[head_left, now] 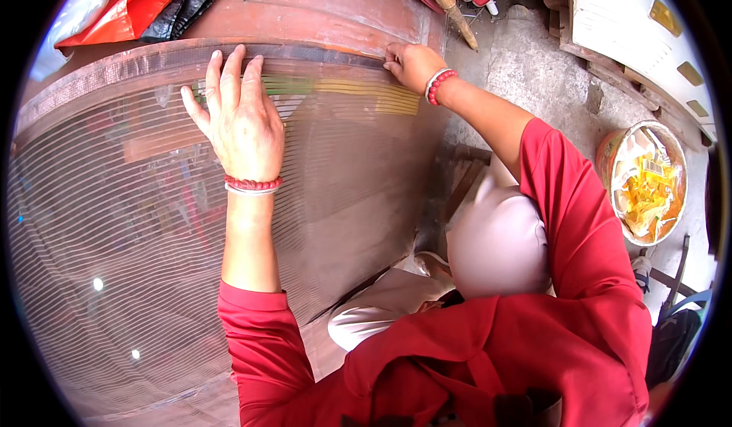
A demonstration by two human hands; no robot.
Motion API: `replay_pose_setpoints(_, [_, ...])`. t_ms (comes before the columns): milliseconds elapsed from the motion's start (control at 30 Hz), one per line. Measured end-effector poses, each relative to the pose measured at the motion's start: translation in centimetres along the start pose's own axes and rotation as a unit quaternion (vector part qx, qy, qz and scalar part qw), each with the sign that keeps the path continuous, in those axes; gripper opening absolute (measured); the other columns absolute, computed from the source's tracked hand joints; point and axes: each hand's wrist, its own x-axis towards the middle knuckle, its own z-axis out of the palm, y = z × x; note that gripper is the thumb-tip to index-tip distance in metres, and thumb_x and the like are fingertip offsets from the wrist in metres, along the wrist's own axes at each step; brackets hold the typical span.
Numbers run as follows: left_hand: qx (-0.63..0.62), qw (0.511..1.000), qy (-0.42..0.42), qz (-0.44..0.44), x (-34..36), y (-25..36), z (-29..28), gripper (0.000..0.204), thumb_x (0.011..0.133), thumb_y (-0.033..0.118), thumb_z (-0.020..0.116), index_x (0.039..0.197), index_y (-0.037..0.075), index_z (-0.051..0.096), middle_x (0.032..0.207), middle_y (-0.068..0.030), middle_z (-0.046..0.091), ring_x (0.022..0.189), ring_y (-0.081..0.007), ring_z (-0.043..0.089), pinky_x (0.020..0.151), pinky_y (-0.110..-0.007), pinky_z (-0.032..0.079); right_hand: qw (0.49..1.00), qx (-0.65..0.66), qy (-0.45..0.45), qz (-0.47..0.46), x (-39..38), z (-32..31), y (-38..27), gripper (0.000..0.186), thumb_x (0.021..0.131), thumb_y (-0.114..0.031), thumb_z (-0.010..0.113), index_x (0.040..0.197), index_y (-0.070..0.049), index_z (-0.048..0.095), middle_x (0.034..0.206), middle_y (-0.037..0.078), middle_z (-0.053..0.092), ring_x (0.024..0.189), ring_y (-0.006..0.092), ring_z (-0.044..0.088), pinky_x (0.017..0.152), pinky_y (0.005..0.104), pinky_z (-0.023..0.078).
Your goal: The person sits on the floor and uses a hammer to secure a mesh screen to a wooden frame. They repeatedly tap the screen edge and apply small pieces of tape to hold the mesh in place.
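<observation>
Mesh sheet (152, 229), striped, spread over the near part of the tabletop (328, 4), dark band (328, 52) along its far edge. Left hand (248, 130) wide, palm down, fingertips on the band. Right hand (412, 67) narrow, thumb and fingers pinching the sheet by the tabletop's right edge. Brown strip of tabletop shows beyond the band; red bag (130, 8) toward its far left corner. Floor (526, 72) shows between right edge and bucket (608, 160).

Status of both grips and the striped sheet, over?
Left grip open on dark strip. Right grip at strip's right end. Striped sheet spread out. Red bag beyond strip.
</observation>
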Motion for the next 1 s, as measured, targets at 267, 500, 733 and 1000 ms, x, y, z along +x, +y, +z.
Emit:
replay_pose_setpoints(267, [-0.001,0.999,-0.035,0.018,-0.7,0.4,1.5,0.035,0.080,0.003,0.059,0.113,0.013,0.064,0.131,-0.0035,0.053,0.131,-0.0258,0.040,0.111,-0.056,0.016,0.997,-0.015,-0.027,-0.068,0.8,0.3,0.6,0.012,0.086,-0.019,0.060,0.091,-0.008,0.060,0.082,0.017,0.065,0.082,0.0379,0.061,0.072,0.0469,0.049])
replay_pose_setpoints(500, [-0.023,0.997,-0.047,0.049,-0.8,0.5,2.7,0.031,0.079,0.005,0.059,0.109,0.014,0.065,0.129,-0.0039,0.053,0.128,-0.0248,0.042,0.111,-0.052,0.019,0.999,0.016,-0.009,-0.034,-0.6,0.2,0.1,0.014,0.084,-0.020,0.063,0.089,-0.008,0.060,0.081,0.015,0.066,0.081,0.0369,0.062,0.070,0.0455,0.049])
replay_pose_setpoints(733, [-0.028,0.996,-0.035,0.072,-0.5,2.2,4.7,0.022,0.080,0.008,0.060,0.101,0.012,0.066,0.122,-0.0007,0.058,0.121,-0.0230,0.047,0.109,-0.049,0.024,0.996,-0.014,-0.036,0.083,-4.7,-2.0,5.8,0.024,0.075,-0.025,0.072,0.087,-0.006,0.062,0.078,0.016,0.066,0.079,0.0345,0.064,0.071,0.0420,0.050])
replay_pose_setpoints(1000, [-0.068,0.993,-0.040,0.091,-1.2,3.5,6.0,0.035,0.078,0.009,0.060,0.112,0.012,0.060,0.120,-0.0063,0.056,0.121,-0.0256,0.046,0.108,-0.049,0.025,0.933,-0.200,-0.152,0.258,-14.7,-3.5,19.4,0.022,0.083,-0.012,0.057,0.102,-0.012,0.067,0.101,0.020,0.067,0.101,0.0343,0.062,0.091,0.0390,0.048])
